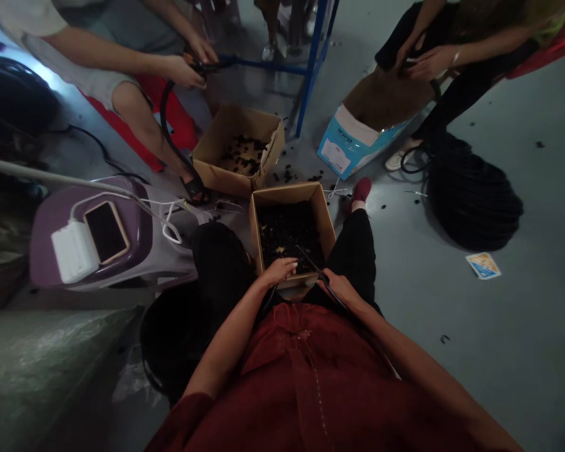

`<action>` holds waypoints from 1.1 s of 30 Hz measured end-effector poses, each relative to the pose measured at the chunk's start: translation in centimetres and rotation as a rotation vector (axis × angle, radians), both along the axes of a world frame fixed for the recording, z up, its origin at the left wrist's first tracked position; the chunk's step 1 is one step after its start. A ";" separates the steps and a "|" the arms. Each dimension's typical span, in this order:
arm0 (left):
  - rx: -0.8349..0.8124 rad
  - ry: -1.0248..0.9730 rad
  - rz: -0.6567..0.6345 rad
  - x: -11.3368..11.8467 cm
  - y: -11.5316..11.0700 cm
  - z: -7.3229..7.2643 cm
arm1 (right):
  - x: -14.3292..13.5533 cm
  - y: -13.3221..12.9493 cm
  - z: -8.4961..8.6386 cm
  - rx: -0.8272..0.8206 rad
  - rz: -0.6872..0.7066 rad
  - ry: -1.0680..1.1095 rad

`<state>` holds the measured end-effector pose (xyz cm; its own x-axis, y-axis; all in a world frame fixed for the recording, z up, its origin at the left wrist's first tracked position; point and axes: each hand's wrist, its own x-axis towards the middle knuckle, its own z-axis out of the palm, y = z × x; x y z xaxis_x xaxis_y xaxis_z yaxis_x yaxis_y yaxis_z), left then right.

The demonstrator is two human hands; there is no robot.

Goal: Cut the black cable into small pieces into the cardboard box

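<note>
My left hand [281, 270] is over the near edge of an open cardboard box [329, 226], its fingers closed together. A dark strip [269, 298] runs down from under that hand towards my lap; the grip on it is partly hidden. In my right hand [341, 289], at the box's near right corner, is a pair of dark scissors [309, 258], the thin blades pointing up and left over the box. Many small black pieces [292, 226] fill the box between my knees, with a few tan scraps among them.
A second cardboard box [223, 179] with scattered black pieces stands ahead. A blue-and-white carton [341, 147] is near a co-worker's hands [428, 61]. Another co-worker's hands [193, 66] hold black tubing. A purple stool [44, 238] bears a phone [106, 232]. A black coil [473, 194] lies right.
</note>
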<state>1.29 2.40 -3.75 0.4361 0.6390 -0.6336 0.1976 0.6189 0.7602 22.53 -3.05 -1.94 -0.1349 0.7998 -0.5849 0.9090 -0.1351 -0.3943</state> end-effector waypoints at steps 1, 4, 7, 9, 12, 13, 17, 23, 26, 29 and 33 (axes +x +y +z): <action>0.000 -0.001 0.007 0.0 0.0 -0.1 | 0.0 0.0 0.0 0.005 0.001 0.001; 0.010 0.010 0.012 0.0 0.0 -0.3 | 0.1 -0.1 -0.2 0.011 0.021 -0.016; 0.020 0.030 0.019 0.0 0.0 -0.4 | 0.2 -0.2 -0.5 0.012 0.042 -0.050; 0.021 0.038 0.044 0.0 0.0 -0.4 | 0.2 -0.1 -0.7 0.016 0.044 -0.050; -0.003 0.030 0.102 -0.1 0.2 -0.5 | 0.2 0.3 -0.9 0.026 0.018 -0.001; -0.016 0.024 0.137 -0.2 0.2 -0.6 | 0.2 0.4 -0.8 0.033 -0.001 0.025; -0.087 -0.035 0.391 -0.8 0.8 -0.5 | 0.2 0.6 -0.5 0.039 -0.165 0.198; -0.179 -0.122 0.605 -1.4 1.2 -0.3 | 0.0 -0.3 -1.1 -0.219 -0.799 0.806; -0.162 -0.166 0.652 -1.0 1.1 -0.7 | -0.1 -0.7 -2.5 -0.378 -1.078 0.964; -0.163 -0.179 0.664 -0.7 1.0 -1.1 | 0.1 -0.6 -3.7 -0.439 -1.139 0.975; -0.202 -0.184 0.670 -0.6 1.4 -1.3 | 0.3 -0.1 -4.3 -0.472 -1.172 0.994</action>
